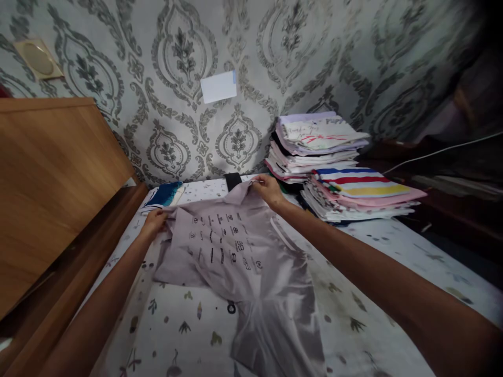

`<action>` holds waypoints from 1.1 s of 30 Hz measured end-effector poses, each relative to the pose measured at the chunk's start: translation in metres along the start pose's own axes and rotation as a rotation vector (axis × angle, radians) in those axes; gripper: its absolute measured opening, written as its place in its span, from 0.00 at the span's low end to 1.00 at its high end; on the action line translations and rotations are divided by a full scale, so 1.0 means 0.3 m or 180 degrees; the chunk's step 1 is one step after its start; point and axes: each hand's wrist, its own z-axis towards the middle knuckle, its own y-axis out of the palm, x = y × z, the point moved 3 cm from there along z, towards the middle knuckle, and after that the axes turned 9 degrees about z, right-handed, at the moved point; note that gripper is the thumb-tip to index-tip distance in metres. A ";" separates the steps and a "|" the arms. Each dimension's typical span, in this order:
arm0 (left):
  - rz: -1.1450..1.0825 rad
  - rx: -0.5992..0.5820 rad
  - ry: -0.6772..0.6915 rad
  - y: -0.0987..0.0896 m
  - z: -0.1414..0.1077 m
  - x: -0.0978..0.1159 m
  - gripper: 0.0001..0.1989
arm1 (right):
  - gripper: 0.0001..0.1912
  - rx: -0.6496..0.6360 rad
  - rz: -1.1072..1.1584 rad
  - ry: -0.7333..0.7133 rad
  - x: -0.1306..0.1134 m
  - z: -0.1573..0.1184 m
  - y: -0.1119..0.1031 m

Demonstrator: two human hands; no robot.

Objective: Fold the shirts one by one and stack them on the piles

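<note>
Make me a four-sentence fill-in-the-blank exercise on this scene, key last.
The hand nearer the wooden furniture is the person's ____ hand.
Counting the other hand, the number of hands gripping the grayish garment is ____.
The striped cloth lies on ____ of a folded stack.
That stack stands to the person's ____.

Missing words: left; two; top; right.

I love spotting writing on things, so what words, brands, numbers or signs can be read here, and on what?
None reads with certainty.
Pale mauve-grey fabric garment: rows of small dark prints, too small and blurred to read.
White folded cloth with red streaks: dark script-like marks, too blurred to read.
White rectangular card: no writing visible.
</note>
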 end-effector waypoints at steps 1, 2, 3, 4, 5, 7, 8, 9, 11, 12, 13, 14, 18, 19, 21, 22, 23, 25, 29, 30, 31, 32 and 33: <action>0.0036 0.0049 0.0001 -0.003 -0.013 -0.013 0.09 | 0.10 -0.0008 -0.0043 0.0047 0.020 0.010 0.014; 0.0062 0.0103 0.0021 -0.006 -0.031 -0.022 0.08 | 0.12 -0.0027 -0.0089 0.0091 0.039 0.011 0.025; 0.0109 0.0165 0.0117 -0.010 -0.054 -0.024 0.08 | 0.15 -0.0054 -0.0140 0.0126 0.056 0.006 0.034; 0.0208 0.0227 0.0331 -0.013 -0.081 -0.018 0.08 | 0.18 -0.0083 -0.0191 0.0149 0.068 -0.005 0.041; 0.0371 0.0271 0.0660 -0.016 -0.114 -0.005 0.08 | 0.21 -0.0103 -0.0240 0.0160 0.075 -0.023 0.044; 0.0846 0.0199 0.1504 -0.014 -0.193 0.030 0.07 | 0.25 -0.0141 -0.0323 0.0144 0.074 -0.077 0.043; 0.1093 0.0050 0.1898 -0.009 -0.236 0.045 0.07 | 0.26 -0.0209 -0.0394 0.0069 0.062 -0.116 0.039; 0.1291 -0.0182 0.2190 -0.004 -0.278 0.054 0.09 | 0.25 -0.0339 -0.0491 -0.0058 0.044 -0.164 0.033; 0.1496 -0.0794 0.2411 0.000 -0.353 0.053 0.13 | 0.21 -0.0806 -0.0786 -0.0446 -0.010 -0.288 0.017; 0.1560 -0.1083 0.2413 -0.003 -0.385 0.046 0.14 | 0.19 -0.1126 -0.0929 -0.0615 -0.041 -0.363 0.005; 0.1617 -0.1342 0.2371 -0.010 -0.413 0.037 0.15 | 0.17 -0.1400 -0.1057 -0.0708 -0.072 -0.441 -0.012; 0.1676 -0.1577 0.2298 -0.022 -0.438 0.026 0.15 | 0.16 -0.1663 -0.1168 -0.0766 -0.103 -0.520 -0.031; 0.1890 -0.2291 0.2003 -0.095 -0.539 0.001 0.10 | 0.21 -0.2456 -0.1335 -0.1184 -0.215 -0.805 -0.116; 0.1943 -0.2422 0.1976 -0.116 -0.569 0.002 0.09 | 0.22 -0.2581 -0.1365 -0.1282 -0.231 -0.862 -0.133; 0.2096 -0.2572 0.1960 -0.157 -0.635 0.008 0.06 | 0.24 -0.2743 -0.1414 -0.1477 -0.246 -0.959 -0.154; 0.2188 -0.2597 0.1957 -0.176 -0.667 0.011 0.05 | 0.25 -0.2779 -0.1425 -0.1565 -0.245 -0.999 -0.158; 0.2277 -0.2598 0.1958 -0.192 -0.696 0.013 0.05 | 0.22 -0.2751 -0.1418 -0.1641 -0.241 -1.032 -0.156; 0.2405 -0.2600 0.1964 -0.215 -0.743 0.010 0.04 | 0.11 -0.2567 -0.1341 -0.1725 -0.228 -1.080 -0.142; 0.2412 -0.2841 0.1837 -0.225 -0.787 -0.019 0.05 | 0.17 -0.2332 -0.1025 -0.1464 -0.231 -1.117 -0.102; 0.2431 -0.2796 0.1790 -0.222 -0.790 -0.027 0.05 | 0.17 -0.2360 -0.0932 -0.1292 -0.241 -1.115 -0.100; 0.2463 -0.2678 0.1758 -0.219 -0.790 -0.036 0.03 | 0.17 -0.2394 -0.0844 -0.1052 -0.255 -1.108 -0.104; 0.2502 -0.2514 0.1750 -0.214 -0.791 -0.043 0.02 | 0.17 -0.2415 -0.0745 -0.0774 -0.270 -1.097 -0.114; 0.2526 -0.2343 0.1781 -0.209 -0.793 -0.049 0.03 | 0.17 -0.2394 -0.0635 -0.0483 -0.287 -1.082 -0.132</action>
